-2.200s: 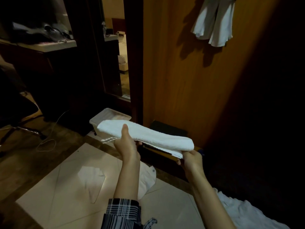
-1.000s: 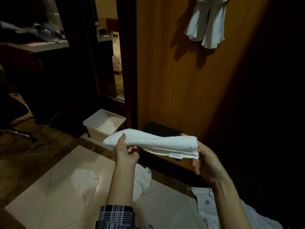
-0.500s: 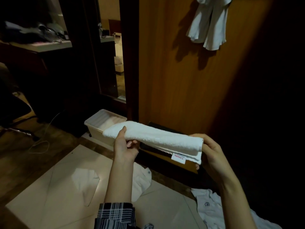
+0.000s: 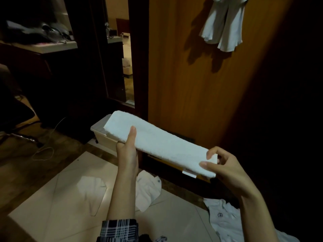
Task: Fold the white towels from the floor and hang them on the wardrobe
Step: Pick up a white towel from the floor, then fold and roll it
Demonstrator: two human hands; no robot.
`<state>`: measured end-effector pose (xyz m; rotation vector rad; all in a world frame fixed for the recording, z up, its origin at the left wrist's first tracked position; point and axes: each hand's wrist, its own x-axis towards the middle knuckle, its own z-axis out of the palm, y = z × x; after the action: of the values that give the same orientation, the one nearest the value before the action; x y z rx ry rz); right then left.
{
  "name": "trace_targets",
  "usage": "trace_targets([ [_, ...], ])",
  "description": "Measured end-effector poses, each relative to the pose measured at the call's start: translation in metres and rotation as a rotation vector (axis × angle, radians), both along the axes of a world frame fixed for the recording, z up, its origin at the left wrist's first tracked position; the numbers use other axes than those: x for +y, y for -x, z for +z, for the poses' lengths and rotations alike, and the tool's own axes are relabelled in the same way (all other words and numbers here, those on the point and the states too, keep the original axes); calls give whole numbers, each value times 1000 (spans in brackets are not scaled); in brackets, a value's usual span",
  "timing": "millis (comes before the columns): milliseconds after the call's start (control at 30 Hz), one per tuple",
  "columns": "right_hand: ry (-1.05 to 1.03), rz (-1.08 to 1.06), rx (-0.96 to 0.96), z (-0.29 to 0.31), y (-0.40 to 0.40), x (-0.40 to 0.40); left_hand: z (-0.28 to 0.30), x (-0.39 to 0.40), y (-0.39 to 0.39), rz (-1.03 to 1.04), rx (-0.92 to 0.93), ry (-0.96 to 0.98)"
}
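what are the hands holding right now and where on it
Both hold one folded white towel: the left hand grips it near its far end, thumb on top; the right hand pinches its near end.

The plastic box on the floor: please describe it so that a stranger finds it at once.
Find the orange-brown wardrobe door. At the foot of its left edge, on the floor, stands the pale plastic box, partly hidden behind the folded towel. Unlike the soft white cloths nearby, it is rigid and rectangular.

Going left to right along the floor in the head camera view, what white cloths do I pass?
Flat white cloth → crumpled white cloth just right of the left forearm → white garment with a logo under the right forearm.
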<state>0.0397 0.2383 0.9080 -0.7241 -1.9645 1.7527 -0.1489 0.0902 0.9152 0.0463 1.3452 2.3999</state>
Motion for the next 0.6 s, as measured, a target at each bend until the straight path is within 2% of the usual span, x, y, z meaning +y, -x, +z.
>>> trace_targets([
  [133, -92, 48, -142, -6, 6, -2, -6, 3, 2, 71, -192, -148],
  [200, -225, 48, -306, -16, 11, 0, -9, 5, -2, 126, -231, -137],
  [300, -300, 70, -473, -30, 19, -1, -10, 10, -8, 117, -173, -67],
  [400, -345, 183, -633, -30, 30, -12, -8, 13, -9, 94, 12, 37],
  [467, -380, 207, -554, -23, 44, -21, -8, 12, -10, 86, 163, 111],
  [600, -385, 263, -157, 9, 78, -48, -10, 7, -14, 24, 361, 168],
])
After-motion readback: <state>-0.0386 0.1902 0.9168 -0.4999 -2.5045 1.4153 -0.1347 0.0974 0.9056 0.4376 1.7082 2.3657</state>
